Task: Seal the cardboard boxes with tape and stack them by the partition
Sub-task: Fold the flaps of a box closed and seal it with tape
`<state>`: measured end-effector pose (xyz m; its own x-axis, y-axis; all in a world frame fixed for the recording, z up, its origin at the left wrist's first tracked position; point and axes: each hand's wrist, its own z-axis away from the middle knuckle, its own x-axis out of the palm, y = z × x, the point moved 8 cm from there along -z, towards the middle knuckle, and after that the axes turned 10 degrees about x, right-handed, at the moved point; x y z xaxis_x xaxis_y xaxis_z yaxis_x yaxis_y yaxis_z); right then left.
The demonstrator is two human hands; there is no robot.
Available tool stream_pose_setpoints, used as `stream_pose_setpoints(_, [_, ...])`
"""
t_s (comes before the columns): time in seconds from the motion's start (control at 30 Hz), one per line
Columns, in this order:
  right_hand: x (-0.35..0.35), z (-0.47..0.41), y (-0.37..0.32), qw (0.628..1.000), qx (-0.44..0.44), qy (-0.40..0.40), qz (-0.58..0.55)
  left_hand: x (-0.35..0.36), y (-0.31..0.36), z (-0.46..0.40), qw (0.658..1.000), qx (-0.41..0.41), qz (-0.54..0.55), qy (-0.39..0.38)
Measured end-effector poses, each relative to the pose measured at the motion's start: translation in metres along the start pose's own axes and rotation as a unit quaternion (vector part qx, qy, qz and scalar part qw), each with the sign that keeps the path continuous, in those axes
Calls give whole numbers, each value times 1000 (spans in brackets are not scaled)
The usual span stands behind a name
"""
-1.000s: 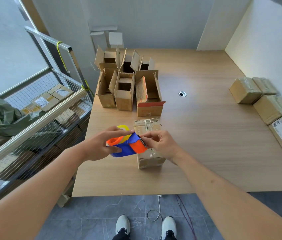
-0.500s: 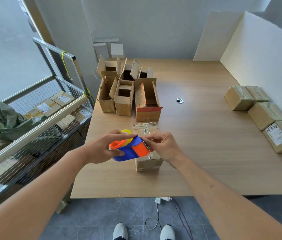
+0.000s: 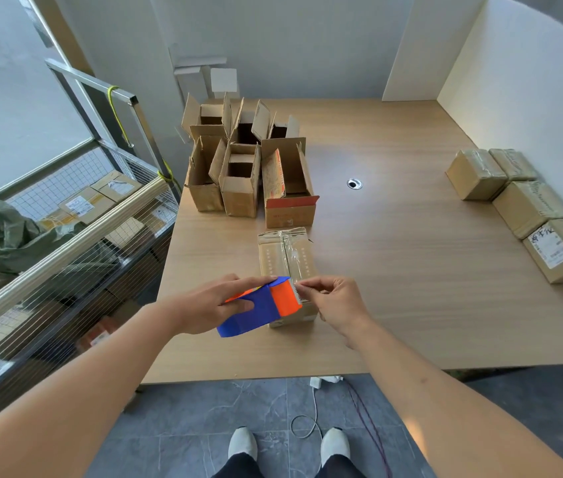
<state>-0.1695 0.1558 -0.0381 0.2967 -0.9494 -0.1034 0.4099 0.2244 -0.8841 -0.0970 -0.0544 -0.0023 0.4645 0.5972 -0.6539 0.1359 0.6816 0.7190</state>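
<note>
Tape dispenser (image 3: 259, 307), blue with an orange front, sits in the left hand (image 3: 212, 307), whose fingers wrap over its top and grip it above the near end of a closed cardboard box (image 3: 287, 262). That box lies lengthwise on the wooden table (image 3: 394, 270), close to the front edge, with clear tape already shining along its top seam. The right hand (image 3: 337, 303) is just beside the dispenser's toothed edge, thumb and forefinger pinching the loose tape end (image 3: 299, 288) there; the other fingers curl loosely beneath. Both hands hover over the box's near end, and whether the dispenser touches the cardboard cannot be told. Beyond the box stands a cluster of open boxes (image 3: 245, 167), flaps upright, near the table's far left side. Well apart, on the right, four sealed boxes (image 3: 514, 201) lie in a row against the white partition (image 3: 521, 98). Left of the table is a wire cage cart (image 3: 66, 236) holding more parcels and a green cloth (image 3: 0, 232). On the grey floor below, cables run beside the person's shoes.
</note>
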Motion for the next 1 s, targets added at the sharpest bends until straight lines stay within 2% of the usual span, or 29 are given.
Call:
stream_pose_setpoints(0.27, [-21,-1,22,997,31,59,-44,1,-21,11,998,-35,-15,-49])
stream_pose_setpoints(0.57, [-55,-10,34,993,38,110,-22,-6,-54,34,993,-85,0,-77])
stream_pose_setpoints(0.77, [-55,-23,46,990,52,130,5,3,-67,27,992,-103,8,-68])
stream_pose_setpoints(1.0, [-49,-44,66,990,82,117,13,11,-80,10,987,-128,-11,-91])
